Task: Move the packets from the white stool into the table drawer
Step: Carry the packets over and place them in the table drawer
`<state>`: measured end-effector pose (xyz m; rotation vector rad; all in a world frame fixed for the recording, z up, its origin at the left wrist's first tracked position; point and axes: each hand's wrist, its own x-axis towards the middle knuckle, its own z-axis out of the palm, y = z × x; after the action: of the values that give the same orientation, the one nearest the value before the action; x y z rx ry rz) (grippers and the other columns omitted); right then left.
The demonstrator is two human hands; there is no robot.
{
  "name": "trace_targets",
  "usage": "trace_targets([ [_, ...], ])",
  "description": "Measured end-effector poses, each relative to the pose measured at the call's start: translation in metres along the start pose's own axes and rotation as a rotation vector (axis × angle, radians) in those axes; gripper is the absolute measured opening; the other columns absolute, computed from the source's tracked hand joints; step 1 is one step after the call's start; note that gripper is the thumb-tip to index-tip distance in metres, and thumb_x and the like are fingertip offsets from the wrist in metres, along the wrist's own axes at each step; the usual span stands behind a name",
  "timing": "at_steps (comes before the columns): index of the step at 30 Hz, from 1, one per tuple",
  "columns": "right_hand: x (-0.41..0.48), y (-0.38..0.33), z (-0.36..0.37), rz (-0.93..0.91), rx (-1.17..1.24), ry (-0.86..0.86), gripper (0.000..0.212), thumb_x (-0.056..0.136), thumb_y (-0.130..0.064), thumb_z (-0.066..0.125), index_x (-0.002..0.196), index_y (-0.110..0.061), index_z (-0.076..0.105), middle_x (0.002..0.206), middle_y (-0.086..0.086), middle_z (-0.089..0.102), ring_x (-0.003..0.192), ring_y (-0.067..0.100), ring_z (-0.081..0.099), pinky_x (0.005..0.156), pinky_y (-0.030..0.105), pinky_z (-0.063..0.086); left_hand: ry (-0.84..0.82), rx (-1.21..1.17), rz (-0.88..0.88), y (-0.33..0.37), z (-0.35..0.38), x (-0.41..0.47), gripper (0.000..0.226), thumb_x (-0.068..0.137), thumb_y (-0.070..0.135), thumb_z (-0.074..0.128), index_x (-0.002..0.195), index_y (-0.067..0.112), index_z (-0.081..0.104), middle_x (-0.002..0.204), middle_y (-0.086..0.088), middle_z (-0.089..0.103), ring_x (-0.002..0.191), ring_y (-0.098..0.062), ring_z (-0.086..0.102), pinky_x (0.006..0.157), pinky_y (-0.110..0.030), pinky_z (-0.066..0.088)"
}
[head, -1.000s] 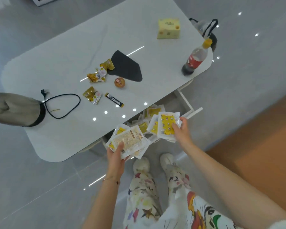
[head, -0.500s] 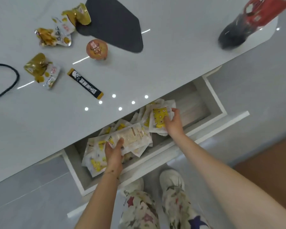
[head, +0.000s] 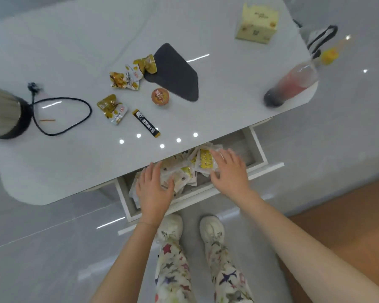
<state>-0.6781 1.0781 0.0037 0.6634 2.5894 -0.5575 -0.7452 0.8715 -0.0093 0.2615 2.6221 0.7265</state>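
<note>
The white worktop (head: pixel 53 51) carries snack wrappers (head: pixel 127 79), a black sachet (head: pixel 146 123), a bottle (head: pixel 293 84), a yellow box (head: pixel 257 24), a black cable (head: pixel 61 114).

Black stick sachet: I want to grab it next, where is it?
In the head view the black stick sachet lies on the white table near its front edge, between the yellow snack packet and the small round cup.

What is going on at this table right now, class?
A person stands at a white table whose drawer is pulled open. Both hands are spread flat over a heap of packets that already lies in the drawer: the left hand over the near-left part, the right hand beside a yellow-printed packet. Neither hand is closed around a packet. On the tabletop lie snack wrappers, a black sachet and a bottle. The stool is out of view.
</note>
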Motion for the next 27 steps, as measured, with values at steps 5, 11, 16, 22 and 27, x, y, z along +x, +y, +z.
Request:
trace_targets([
  [5,-0.067,-0.046,-0.091,-0.086,-0.114,0.024,0.066,0.093,-0.034,0.046,0.152,-0.030,0.017,0.158,0.003,0.020,0.148,0.028,0.008,0.119,0.049,0.007,0.031,0.199,0.030,0.048,-0.091,-0.054,0.064,0.086,0.052,0.039,0.144,0.026,0.041,0.155,-0.008,0.031,0.144,-0.033,0.025,0.114,-0.054,0.016],
  [11,-0.132,-0.101,-0.156,-0.192,-0.146,0.057,0.066,0.091,-0.034,0.049,0.151,-0.029,0.021,0.155,0.002,0.027,0.145,0.028,0.015,0.118,0.048,0.013,0.039,0.184,-0.048,0.069,-0.169,-0.124,0.063,0.092,0.047,0.052,0.149,0.029,0.030,0.160,-0.005,0.021,0.147,-0.031,0.013,0.118,-0.054,0.006],
  [16,-0.174,-0.148,-0.178,-0.333,-0.266,0.005,0.071,0.091,-0.037,0.049,0.152,-0.030,0.014,0.156,0.004,0.023,0.146,0.030,0.014,0.117,0.048,0.014,0.101,0.162,-0.108,0.059,-0.221,-0.175,0.070,0.091,0.047,0.053,0.152,0.031,0.022,0.161,-0.004,0.017,0.148,-0.032,0.011,0.118,-0.055,0.005],
  [22,-0.225,-0.232,-0.164,-0.606,-0.408,-0.093,0.072,0.092,-0.042,0.046,0.152,-0.030,0.010,0.157,0.004,0.022,0.146,0.031,0.012,0.117,0.049,0.010,0.309,0.078,-0.287,0.014,-0.274,-0.248,0.070,0.089,0.044,0.057,0.150,0.029,0.027,0.158,-0.003,0.025,0.147,-0.032,0.015,0.118,-0.053,0.008],
  [27,-0.282,-0.322,-0.132,-0.924,-0.483,-0.102,0.068,0.090,-0.038,0.048,0.150,-0.028,0.019,0.153,0.002,0.029,0.144,0.030,0.017,0.116,0.047,0.013,0.442,0.041,-0.552,-0.041,-0.309,-0.333,0.074,0.085,0.044,0.060,0.150,0.029,0.028,0.158,-0.003,0.026,0.145,-0.032,0.020,0.116,-0.049,0.016],
])
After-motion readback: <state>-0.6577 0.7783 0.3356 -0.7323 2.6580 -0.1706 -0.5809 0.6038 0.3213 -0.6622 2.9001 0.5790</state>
